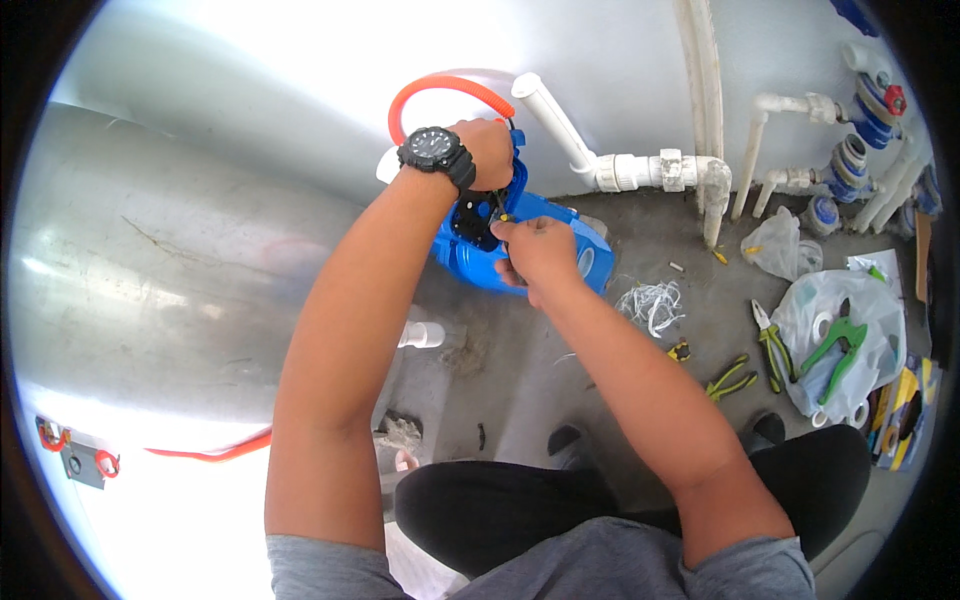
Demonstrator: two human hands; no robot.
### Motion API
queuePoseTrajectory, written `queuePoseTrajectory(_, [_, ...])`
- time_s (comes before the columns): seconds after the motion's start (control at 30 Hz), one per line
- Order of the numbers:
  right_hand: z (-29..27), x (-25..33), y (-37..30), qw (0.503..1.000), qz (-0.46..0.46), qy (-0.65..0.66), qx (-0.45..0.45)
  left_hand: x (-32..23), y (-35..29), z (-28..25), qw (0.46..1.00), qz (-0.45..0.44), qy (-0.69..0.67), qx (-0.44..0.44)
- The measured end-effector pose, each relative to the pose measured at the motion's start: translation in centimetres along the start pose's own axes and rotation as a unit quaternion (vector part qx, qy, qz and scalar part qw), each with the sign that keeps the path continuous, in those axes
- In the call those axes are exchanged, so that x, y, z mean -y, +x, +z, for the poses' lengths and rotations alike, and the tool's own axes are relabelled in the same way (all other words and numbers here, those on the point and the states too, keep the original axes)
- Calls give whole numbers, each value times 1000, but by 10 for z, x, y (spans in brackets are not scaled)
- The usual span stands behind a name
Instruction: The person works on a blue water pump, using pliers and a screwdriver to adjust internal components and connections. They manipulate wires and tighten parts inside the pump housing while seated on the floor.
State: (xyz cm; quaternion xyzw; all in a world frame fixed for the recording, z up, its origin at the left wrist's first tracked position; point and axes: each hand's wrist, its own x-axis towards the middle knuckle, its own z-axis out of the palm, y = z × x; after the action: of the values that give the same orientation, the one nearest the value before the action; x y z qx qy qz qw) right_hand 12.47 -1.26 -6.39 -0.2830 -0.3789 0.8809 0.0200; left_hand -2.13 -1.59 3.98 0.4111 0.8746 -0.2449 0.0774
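A blue pump-like machine (476,268) sits on the floor by the wall. Its black-lined box (474,217) is uncovered on top, with a raised blue rim behind it. My left hand (486,152), with a black watch at the wrist, is closed at the far side of this box. Its fingers curl down out of sight, and what they hold is hidden. At the box's right edge, my right hand (543,257) is closed in a pinch beside a small yellow bit. I cannot make out what it grips. An orange corrugated hose (440,84) arches behind my left hand.
White pipe (630,172) runs along the wall to the right. A large metal cylinder (170,270) fills the left. On the floor lie white shreds (652,306), pliers (770,345), yellow-green cutters (732,378) and a plastic bag (875,300) with a green cutter (838,342) on it.
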Motion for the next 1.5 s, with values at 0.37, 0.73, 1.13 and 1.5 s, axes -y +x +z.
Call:
queuePoseTrajectory(0.37, [-13,1,13,976,128,141,103,-5,-4,-4,1000,0,19,-2])
queuePoseTrajectory(0.73, [-4,-7,6,984,-119,-126,-50,-3,-5,-3,1000,13,-4,-3])
queuePoseTrajectory(1.13, [-15,-4,17,988,37,99,111,-6,-6,-4,1000,-14,4,12])
queuePoseTrajectory(1.5, [-8,-8,17,998,43,34,43,-1,-4,-2,999,33,2,5])
